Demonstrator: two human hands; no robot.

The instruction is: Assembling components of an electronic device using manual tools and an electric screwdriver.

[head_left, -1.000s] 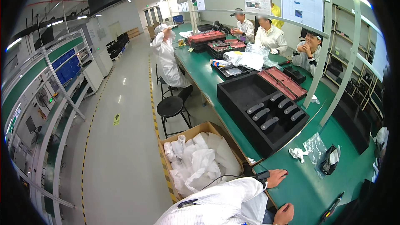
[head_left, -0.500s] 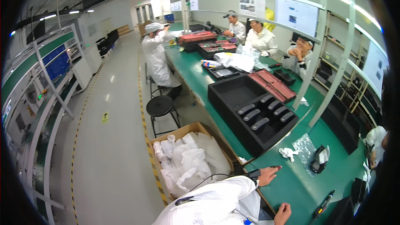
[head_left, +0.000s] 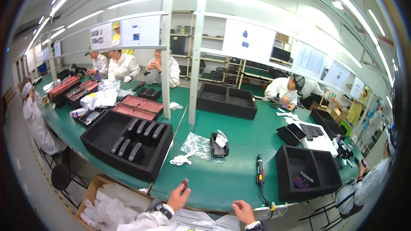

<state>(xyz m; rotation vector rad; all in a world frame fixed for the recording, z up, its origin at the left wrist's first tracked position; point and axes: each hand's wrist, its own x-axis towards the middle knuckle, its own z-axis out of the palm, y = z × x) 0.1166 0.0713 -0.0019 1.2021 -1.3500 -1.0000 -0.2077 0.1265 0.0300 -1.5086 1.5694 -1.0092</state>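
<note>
My left hand (head_left: pixel 178 196) is over the near edge of the green table (head_left: pixel 205 179), fingers apart and a dark covering on one fingertip; I see nothing held. To its right, my right hand (head_left: pixel 243 212) is loosely curled at the table edge with nothing visible in it. Beyond the left hand lie a crumpled white cloth (head_left: pixel 181 159) and a clear plastic bag (head_left: pixel 195 143). A small black case (head_left: pixel 219 150) with white wrapping sits by the bag. Right of these, a corded electric screwdriver (head_left: pixel 260 172) lies on the tabletop.
A black foam tray (head_left: pixel 92 134) with several grey curved pieces stands left; another black tray (head_left: pixel 282 184) stands right. A carton (head_left: pixel 87 194) of white wrapping is beside the table's near left. Posts (head_left: pixel 195 72) rise from the table. Several people in white sit around it.
My view has swung to the right, bringing the right side of the table into sight. The left hand has come off the tabletop with its fingers raised; the right hand stays curled.
</note>
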